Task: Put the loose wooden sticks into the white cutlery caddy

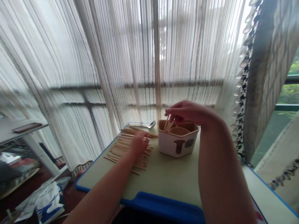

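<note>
My right hand (181, 112) is closed on chopsticks (166, 122), holding them upright with their lower ends inside a white and brown box (175, 146). This box has sloping sides, a brown inner wall and a round brown rim within it. Many wooden chopsticks (119, 149) lie spread side by side on the table to the left of the box. Over them is my left hand (139, 143), its fingers curled in among the sticks. What those fingers hold, if anything, is hidden.
A metal ladle (149, 125) lies at the table's (163, 180) far edge, behind the chopsticks. The table has a blue rim. Sheer curtains (130, 62) hang right behind it. At left are a white desk (23, 127) and plastic bags (46, 202) on the floor.
</note>
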`<state>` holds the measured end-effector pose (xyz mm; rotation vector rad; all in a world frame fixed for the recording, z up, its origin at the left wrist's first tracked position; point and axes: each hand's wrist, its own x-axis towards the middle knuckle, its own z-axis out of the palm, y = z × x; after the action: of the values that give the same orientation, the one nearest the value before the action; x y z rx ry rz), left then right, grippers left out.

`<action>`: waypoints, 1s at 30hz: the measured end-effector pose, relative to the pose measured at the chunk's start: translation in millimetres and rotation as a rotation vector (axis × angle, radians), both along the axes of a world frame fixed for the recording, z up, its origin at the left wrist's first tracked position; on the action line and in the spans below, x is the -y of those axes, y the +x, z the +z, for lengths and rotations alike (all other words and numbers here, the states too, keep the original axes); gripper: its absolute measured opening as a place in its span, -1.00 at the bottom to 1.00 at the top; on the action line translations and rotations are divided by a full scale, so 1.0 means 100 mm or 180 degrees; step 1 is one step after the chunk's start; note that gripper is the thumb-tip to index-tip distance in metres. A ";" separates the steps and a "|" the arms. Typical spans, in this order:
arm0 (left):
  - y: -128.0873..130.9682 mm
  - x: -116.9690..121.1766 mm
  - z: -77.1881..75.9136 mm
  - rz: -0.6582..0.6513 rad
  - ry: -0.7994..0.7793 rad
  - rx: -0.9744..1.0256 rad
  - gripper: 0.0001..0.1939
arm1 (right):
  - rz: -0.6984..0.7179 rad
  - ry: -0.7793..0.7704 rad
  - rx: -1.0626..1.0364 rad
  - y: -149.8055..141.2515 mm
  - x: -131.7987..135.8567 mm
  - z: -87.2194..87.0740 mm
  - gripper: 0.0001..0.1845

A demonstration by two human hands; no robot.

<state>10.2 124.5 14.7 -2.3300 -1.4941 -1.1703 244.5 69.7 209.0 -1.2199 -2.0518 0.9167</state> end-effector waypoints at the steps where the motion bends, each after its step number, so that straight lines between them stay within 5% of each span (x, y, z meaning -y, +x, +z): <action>1: 0.00 0.00 0.00 0.0017 -0.0003 0.0005 -0.73 | 0.0005 0.0072 0.0166 0.00 -0.01 0.00 -0.62; 10: -0.03 0.04 0.01 0.0042 -0.0002 0.0001 -0.73 | 0.0001 0.0186 0.1108 0.02 -0.07 -0.04 -0.67; 17: -0.04 0.03 0.02 0.0063 0.0040 0.0013 -0.75 | -0.0456 0.0905 0.1409 -0.16 -0.05 -0.03 -0.69; 30: -0.06 0.07 0.09 0.0199 0.0000 -0.0028 -0.78 | -0.0689 0.0845 0.1902 -0.24 -0.05 -0.04 -0.74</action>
<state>4.1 117.0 23.9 -2.2679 -1.5520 -1.1434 220.9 74.9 204.9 -1.6582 -2.3197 0.1697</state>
